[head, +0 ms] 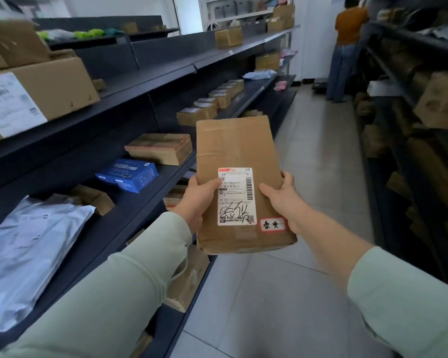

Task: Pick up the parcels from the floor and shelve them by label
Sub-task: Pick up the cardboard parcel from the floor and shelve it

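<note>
Cardboard parcel, white label uppermost: clamped between fingers of left hand and right hand, beside shelf.

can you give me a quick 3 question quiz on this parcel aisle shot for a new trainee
1. True or false: the cardboard parcel is held with both hands.
2. Which thing lies nearest the camera on the left shelf? A) the blue box B) the grey mailer bag C) the row of small boxes
3. Fill in: the small red-edged sticker sits beside the ____ corner of the white shipping label.

Key
1. True: the left hand grips the left edge and the right hand the right edge.
2. B
3. lower right
</note>
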